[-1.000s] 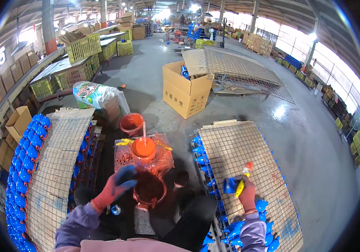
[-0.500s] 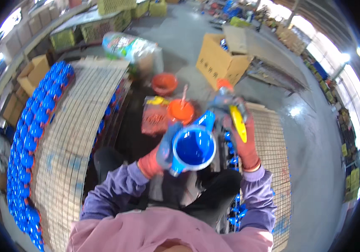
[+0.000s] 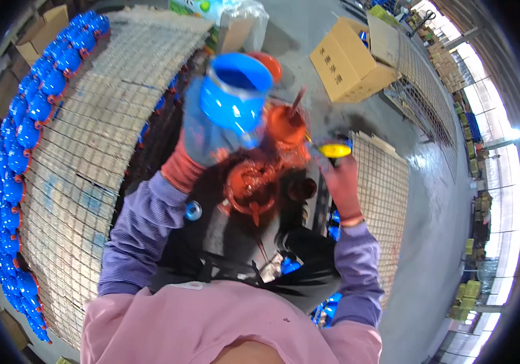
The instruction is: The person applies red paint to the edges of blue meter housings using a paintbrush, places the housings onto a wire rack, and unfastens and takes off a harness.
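Raised in my gloved left hand (image 3: 201, 136) is a blue glossy round housing (image 3: 234, 103) with a wide open mouth, tilted upward. My right hand (image 3: 340, 176), also gloved, is closed round a yellow-handled tool (image 3: 335, 150). A thin part of the tool points left toward an orange-red pot (image 3: 285, 126) with a stick standing in it; motion blur hides its working end. Nearer to me, between my hands, sits a second red container (image 3: 252, 187) holding thick red paint, with smears around its rim. Beside it stands a small dark cup (image 3: 301, 189).
Rows of blue housings (image 3: 28, 130) line the far edge of a mesh-topped bench (image 3: 90, 127) on my left. Another mesh rack (image 3: 382, 188) stands on my right. Ahead are an open cardboard box (image 3: 357, 60) and an orange bowl (image 3: 268, 65). A small blue ring-shaped part (image 3: 193, 210) lies near my left forearm.
The blue housing has moved left and forward in my left hand, turning so its outer side shows. My right hand has come lower with the yellow-handled tool. The near red container has come into view.
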Action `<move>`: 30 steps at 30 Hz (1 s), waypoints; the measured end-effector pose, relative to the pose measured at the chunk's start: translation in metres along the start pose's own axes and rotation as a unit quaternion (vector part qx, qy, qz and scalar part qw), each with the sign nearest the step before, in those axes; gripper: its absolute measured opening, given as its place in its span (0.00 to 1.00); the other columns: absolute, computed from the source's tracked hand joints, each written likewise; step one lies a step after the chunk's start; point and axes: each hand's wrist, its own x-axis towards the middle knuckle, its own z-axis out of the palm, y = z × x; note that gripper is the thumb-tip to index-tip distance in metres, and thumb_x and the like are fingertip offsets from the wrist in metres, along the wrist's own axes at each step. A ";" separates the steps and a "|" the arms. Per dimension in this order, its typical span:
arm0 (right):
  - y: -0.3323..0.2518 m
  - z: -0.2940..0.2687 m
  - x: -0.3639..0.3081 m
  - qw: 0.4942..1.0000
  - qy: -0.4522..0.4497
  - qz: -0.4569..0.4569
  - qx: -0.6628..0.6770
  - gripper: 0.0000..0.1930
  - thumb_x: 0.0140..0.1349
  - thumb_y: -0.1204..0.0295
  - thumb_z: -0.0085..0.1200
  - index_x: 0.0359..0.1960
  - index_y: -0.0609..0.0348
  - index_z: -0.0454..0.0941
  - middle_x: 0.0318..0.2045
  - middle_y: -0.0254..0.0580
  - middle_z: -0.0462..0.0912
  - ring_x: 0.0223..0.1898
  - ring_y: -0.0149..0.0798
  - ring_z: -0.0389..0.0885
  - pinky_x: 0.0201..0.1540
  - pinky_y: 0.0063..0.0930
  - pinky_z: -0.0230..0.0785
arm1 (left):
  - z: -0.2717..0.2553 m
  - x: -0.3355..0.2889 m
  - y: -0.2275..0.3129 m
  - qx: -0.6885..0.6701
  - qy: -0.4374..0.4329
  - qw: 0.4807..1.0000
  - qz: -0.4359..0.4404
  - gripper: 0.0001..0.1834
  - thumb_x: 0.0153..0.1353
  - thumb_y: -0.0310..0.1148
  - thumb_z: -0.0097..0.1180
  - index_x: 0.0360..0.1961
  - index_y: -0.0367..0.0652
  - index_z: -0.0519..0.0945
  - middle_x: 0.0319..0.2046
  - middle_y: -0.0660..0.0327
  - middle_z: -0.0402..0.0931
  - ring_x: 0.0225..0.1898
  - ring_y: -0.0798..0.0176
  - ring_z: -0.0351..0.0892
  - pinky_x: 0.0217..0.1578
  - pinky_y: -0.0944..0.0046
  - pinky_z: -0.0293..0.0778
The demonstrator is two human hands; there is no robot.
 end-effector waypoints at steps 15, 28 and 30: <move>0.097 0.107 0.005 0.959 0.022 0.281 0.023 0.11 0.54 0.73 0.66 0.39 0.59 0.84 0.31 0.34 0.86 0.29 0.25 0.79 0.33 0.23 0.71 | -0.034 0.016 0.003 -0.196 0.123 0.973 0.004 0.43 0.64 0.61 0.46 0.68 0.38 0.56 0.61 0.41 0.65 0.56 0.44 0.74 0.43 0.55 0.81; 0.089 0.074 -0.008 0.978 -0.045 0.199 -0.030 0.09 0.56 0.74 0.60 0.40 0.55 0.83 0.39 0.39 0.85 0.38 0.37 0.84 0.42 0.28 0.74 | -0.047 0.011 -0.013 -0.264 -0.001 0.961 -0.081 0.25 0.68 0.42 0.51 0.60 0.39 0.65 0.53 0.54 0.72 0.53 0.59 0.76 0.47 0.60 0.81; 0.079 0.060 -0.004 0.973 -0.038 0.228 0.005 0.10 0.58 0.74 0.58 0.42 0.56 0.82 0.40 0.39 0.85 0.38 0.35 0.84 0.42 0.27 0.75 | -0.042 0.010 -0.018 -0.250 -0.021 0.963 -0.099 0.25 0.68 0.41 0.51 0.61 0.39 0.65 0.54 0.54 0.71 0.55 0.60 0.74 0.50 0.58 0.80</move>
